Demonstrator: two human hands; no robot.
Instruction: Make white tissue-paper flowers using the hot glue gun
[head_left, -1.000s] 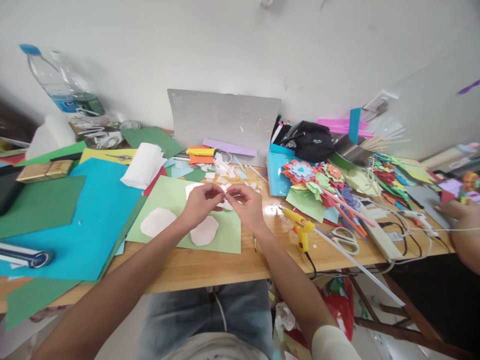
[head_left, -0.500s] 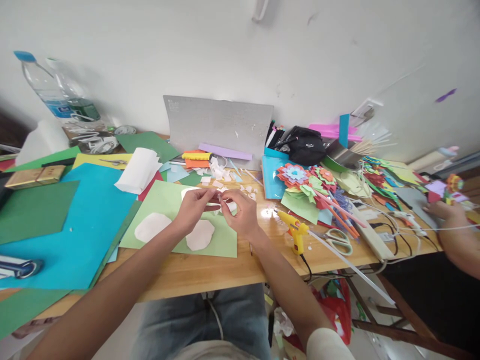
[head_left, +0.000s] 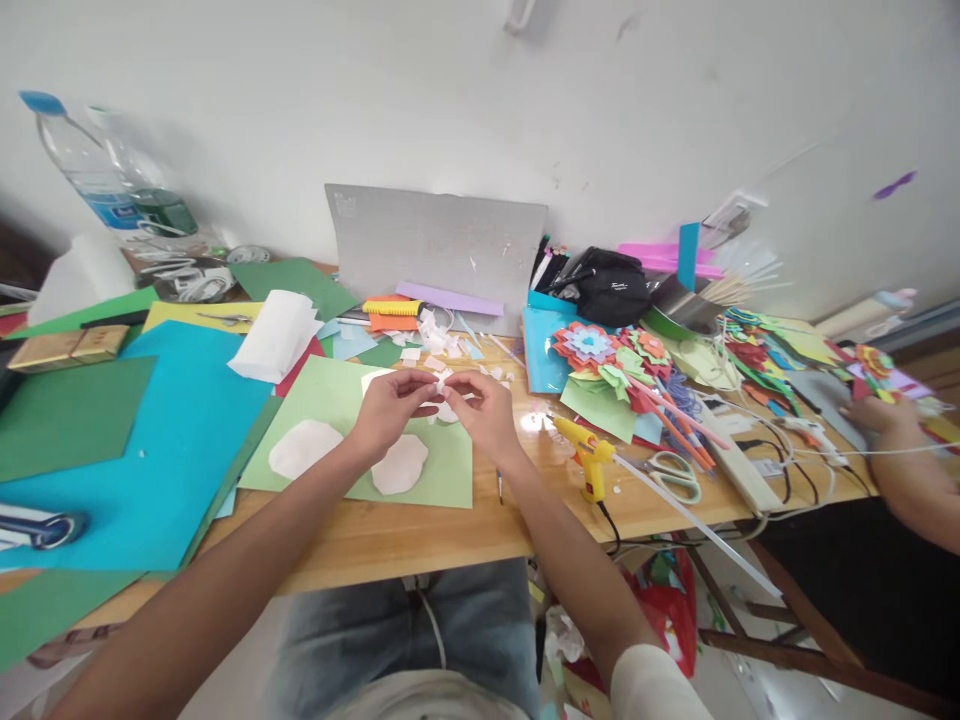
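Note:
My left hand (head_left: pixel 391 408) and my right hand (head_left: pixel 480 408) meet over a light green paper sheet (head_left: pixel 345 395). Between their fingertips they pinch a small white piece of paper (head_left: pixel 440 385), partly hidden by the fingers. On the green sheet lie a rounded white paper cutout (head_left: pixel 304 449) to the left and another white cutout (head_left: pixel 400 464) below my hands. More white paper shows behind the hands. A yellow hot glue gun (head_left: pixel 589 455) rests to the right of my right hand.
Paper scraps (head_left: pixel 439 340) lie behind my hands near a grey board (head_left: pixel 435 240). Scissors (head_left: pixel 673 478) and paper flowers (head_left: pixel 589 345) are to the right. Blue paper (head_left: pixel 202 430) and a stapler (head_left: pixel 37 527) lie left. At far right a co-worker's hand (head_left: pixel 881 415) holds a paper flower.
My fingers have shifted slightly around the small white piece, which now shows more between them. The co-worker's paper flower at far right has moved a little left. The view has shifted slightly.

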